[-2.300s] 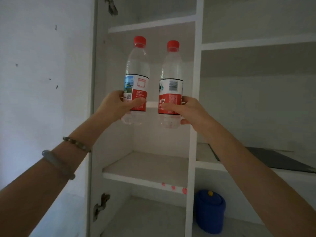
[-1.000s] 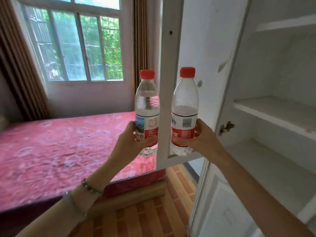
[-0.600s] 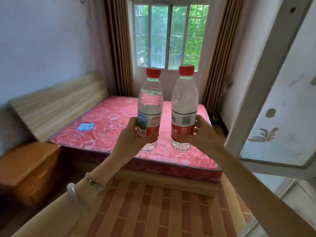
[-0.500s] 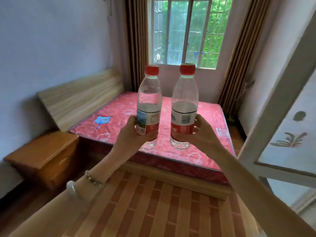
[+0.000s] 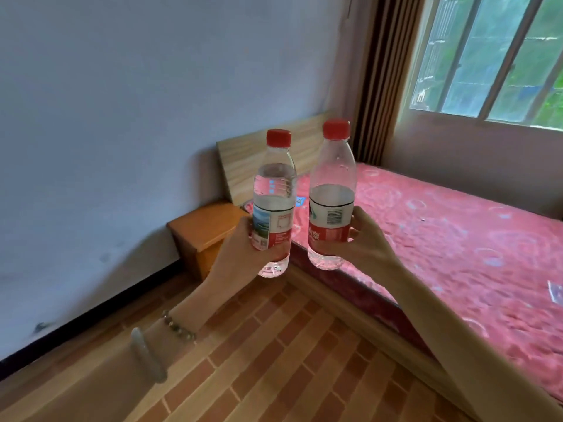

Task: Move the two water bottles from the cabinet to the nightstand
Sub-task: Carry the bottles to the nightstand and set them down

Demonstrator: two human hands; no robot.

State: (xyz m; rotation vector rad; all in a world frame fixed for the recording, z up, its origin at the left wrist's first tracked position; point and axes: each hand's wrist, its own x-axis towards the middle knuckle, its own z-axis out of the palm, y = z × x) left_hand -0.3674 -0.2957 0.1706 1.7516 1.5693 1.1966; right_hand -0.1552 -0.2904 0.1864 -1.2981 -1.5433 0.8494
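Observation:
I hold two clear water bottles with red caps and red-and-white labels upright in front of me. My left hand [image 5: 240, 257] grips the left bottle [image 5: 275, 190] around its label. My right hand [image 5: 367, 245] grips the right bottle [image 5: 332, 178] at the same height. The bottles stand side by side, a small gap between them. Behind and below them the orange wooden nightstand [image 5: 204, 226] stands against the wall beside the bed's head; the left bottle and hand hide its right part.
A bed with a pink patterned mattress [image 5: 457, 239] fills the right side, with a wooden headboard [image 5: 243, 156] at the wall. A brown curtain [image 5: 380, 86] and a barred window [image 5: 493, 56] are at the back right. Brick-patterned floor [image 5: 274, 360] lies below.
The view has swung left from the cabinet across the room. The cabinet door is gone from view and the nightstand now sits just behind the bottles, which stay in both hands.

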